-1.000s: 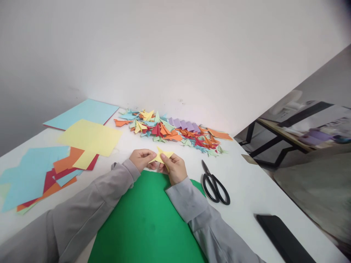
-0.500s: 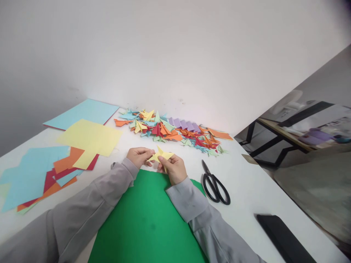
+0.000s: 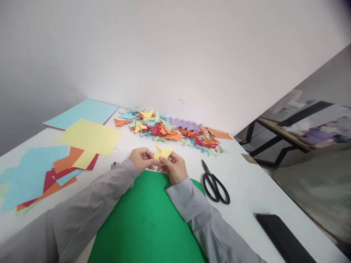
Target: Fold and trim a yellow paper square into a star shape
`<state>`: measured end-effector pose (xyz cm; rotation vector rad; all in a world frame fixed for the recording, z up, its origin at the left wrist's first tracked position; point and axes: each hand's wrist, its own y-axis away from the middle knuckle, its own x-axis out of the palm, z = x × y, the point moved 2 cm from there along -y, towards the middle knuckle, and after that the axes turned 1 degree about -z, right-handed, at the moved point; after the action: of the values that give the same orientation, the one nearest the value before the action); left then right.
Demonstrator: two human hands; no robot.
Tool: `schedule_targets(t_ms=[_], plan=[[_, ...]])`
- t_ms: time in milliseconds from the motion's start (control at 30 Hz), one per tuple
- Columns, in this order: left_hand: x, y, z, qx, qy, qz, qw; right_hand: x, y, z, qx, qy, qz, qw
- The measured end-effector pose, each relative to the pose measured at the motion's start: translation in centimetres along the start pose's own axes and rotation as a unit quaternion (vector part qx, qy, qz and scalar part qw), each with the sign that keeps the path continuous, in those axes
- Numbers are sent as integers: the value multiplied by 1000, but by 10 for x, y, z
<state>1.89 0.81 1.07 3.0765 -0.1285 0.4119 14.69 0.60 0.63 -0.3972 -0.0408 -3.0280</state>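
Note:
Both my hands meet just above the far edge of a green sheet (image 3: 145, 223) on the white table (image 3: 246, 182). My left hand (image 3: 142, 159) and my right hand (image 3: 173, 166) each pinch a small folded yellow paper figure (image 3: 162, 152) with pointed tips, held between them. The fingers of both hands are closed on it. Grey sleeves cover both arms.
A heap of folded coloured paper figures (image 3: 170, 130) lies by the wall. Black scissors (image 3: 215, 184) rest right of my right hand. Flat sheets lie at the left: yellow (image 3: 89, 138), light blue (image 3: 82, 113) and a mixed stack (image 3: 35, 175). A black flat object (image 3: 283, 237) sits near the table's right edge.
The yellow figure has been turned and drawn closer between my fingers; my left hand's fingers moved right onto it. Arms hardly shifted.

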Motion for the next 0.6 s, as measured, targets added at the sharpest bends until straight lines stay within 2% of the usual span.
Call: schedule_targets(t_ms=[167,267,433,600], plan=[[0,0,-2,16,9,8,1000,1,-1,0,11,-8,-11,1000],[1,2,-5,2,-1,21,1000,0,-1,0,8,-13,-7,1000],[2,4,-9,-6,-31,3,999,-1,-2,0,-18,-23,-5,1000],[2,4,-12,19,-20,-3,1000,0,-1,2,-33,-29,-2,999]])
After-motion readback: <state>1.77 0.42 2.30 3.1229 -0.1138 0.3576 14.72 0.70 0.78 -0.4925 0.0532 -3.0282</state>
